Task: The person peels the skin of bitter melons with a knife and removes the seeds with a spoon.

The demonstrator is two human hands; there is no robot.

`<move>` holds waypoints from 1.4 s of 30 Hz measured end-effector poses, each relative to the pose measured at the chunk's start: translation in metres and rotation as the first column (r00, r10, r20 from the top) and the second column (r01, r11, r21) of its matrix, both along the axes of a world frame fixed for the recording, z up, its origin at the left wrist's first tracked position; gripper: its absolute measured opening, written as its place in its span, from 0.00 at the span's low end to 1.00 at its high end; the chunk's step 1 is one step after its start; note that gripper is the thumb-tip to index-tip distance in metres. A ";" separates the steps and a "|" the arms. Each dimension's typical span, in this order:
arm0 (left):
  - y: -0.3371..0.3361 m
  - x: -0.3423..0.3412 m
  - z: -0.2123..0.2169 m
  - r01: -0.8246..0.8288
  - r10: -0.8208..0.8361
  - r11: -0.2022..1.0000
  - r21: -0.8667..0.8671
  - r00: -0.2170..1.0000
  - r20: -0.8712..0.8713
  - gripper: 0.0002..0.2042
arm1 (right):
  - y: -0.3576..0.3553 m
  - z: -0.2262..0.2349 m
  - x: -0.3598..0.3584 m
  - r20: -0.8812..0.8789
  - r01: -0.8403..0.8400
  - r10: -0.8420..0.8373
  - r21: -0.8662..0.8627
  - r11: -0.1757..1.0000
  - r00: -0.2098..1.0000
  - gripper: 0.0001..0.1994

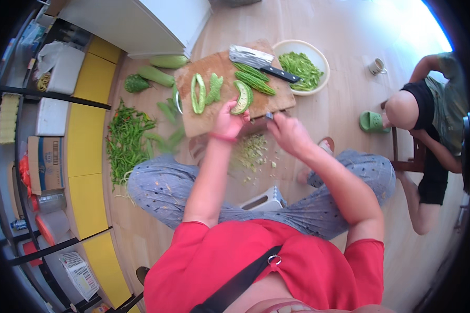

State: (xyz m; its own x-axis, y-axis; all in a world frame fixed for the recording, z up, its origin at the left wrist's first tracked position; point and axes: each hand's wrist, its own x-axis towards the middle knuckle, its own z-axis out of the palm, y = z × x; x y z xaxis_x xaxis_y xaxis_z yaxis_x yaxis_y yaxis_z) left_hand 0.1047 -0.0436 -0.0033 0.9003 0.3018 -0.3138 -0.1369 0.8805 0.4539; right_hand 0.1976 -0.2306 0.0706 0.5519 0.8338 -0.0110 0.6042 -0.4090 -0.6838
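Note:
My left hand grips a cut piece of bitter melon, its pale, seedy inside showing, above the near edge of the wooden cutting board. Just to the right, my right hand is closed around a small metal tool, mostly hidden by the fingers. A hollowed bitter melon half lies on the board's left side, with another green piece beside it. Darker ridged bitter melon pieces rest near a cleaver with a black handle. Below my hands, pale seeds and pith are scattered on the floor.
Right of the board, a white bowl holds green slices. Green chili peppers are heaped on the floor at left, near long green gourds. Shelves with yellow drawers line the left. Another person sits at right near a mug.

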 end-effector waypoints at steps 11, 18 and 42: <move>-0.048 -0.029 0.064 0.006 0.046 0.940 0.342 0.989 -0.144 0.12 | 0.006 0.022 0.009 -0.671 0.160 -0.137 -0.028 0.987 0.729 0.12; -0.066 -0.027 0.058 -0.234 0.229 0.964 0.128 0.972 0.052 0.16 | 0.011 0.011 -0.038 -0.905 0.198 -0.164 -0.091 0.976 0.392 0.12; -0.096 -0.003 0.031 0.102 -0.114 0.987 -0.123 0.988 -0.102 0.20 | -0.122 0.141 0.103 -0.781 0.751 0.012 0.604 0.267 0.624 0.12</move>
